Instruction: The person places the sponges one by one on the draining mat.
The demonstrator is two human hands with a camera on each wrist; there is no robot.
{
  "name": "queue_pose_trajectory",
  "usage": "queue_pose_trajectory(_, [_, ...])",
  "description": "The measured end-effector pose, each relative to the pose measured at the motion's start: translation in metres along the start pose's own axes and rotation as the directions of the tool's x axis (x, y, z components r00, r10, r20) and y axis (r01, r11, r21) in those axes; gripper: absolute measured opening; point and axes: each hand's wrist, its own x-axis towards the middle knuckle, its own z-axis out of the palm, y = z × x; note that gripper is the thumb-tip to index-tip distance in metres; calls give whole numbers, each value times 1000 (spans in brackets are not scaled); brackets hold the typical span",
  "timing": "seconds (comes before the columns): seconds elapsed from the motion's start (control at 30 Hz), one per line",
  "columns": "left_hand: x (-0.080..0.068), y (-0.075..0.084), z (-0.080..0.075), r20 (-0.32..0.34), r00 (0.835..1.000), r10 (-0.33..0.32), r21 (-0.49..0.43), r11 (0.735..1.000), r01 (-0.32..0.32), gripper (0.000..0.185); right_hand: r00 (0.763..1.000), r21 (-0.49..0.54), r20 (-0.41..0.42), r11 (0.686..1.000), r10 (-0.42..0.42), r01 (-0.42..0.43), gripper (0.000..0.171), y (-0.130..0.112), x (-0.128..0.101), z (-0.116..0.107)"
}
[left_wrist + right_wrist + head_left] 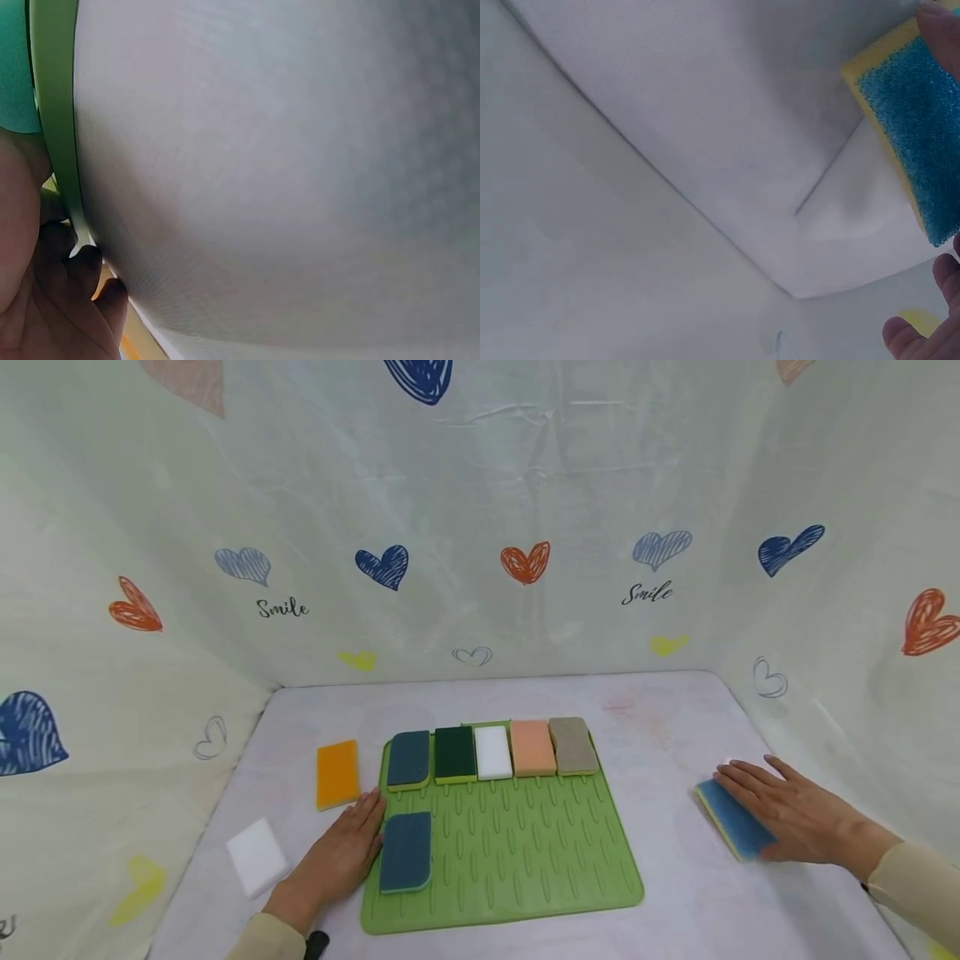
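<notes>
My left hand point(337, 856) rests at the left edge of the green ridged mat point(525, 860), its fingers extended beside a blue-grey sponge point(406, 853) on the mat's near left. The left wrist view shows its fingertips close along the edge of the mat point(56, 105). Far to the right, my right hand point(802, 810) holds a blue-and-yellow scrub sponge point(738, 822) by its edges. Thumb and fingers lie at opposite ends of that sponge point(919, 135) in the right wrist view. A white block point(859, 187) shows behind it.
Along the mat's back edge stand another blue-grey sponge point(408, 760), a dark green one point(455, 754), a white one point(493, 752), a peach one point(533, 747) and a grey one point(573, 746). An orange sponge point(337, 774) and a white block point(257, 857) lie left of the mat.
</notes>
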Motion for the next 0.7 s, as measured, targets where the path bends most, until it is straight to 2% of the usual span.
queue_pose_trajectory(0.17, [0,-1,1,5,1000,-3,-2,1000,3,58,1000,-16,17,1000,13,-13,138,-1,-2,4])
queue_pose_trajectory(0.33, [0,0,1,6,1000,-7,-1,1000,7,58,999,-21,38,999,32,-32,154,-1,-3,7])
queue_pose_trajectory(0.47, [0,0,0,9,1000,-8,2,1000,8,58,994,8,75,997,79,-80,159,-3,-4,8])
queue_pose_trajectory(0.57, [0,0,-1,10,1000,-6,4,1000,6,58,977,42,167,989,133,-142,151,-6,-2,6])
queue_pose_trajectory(0.7, [0,0,0,9,1000,-4,9,1000,4,58,934,104,300,967,194,-234,136,-9,2,1])
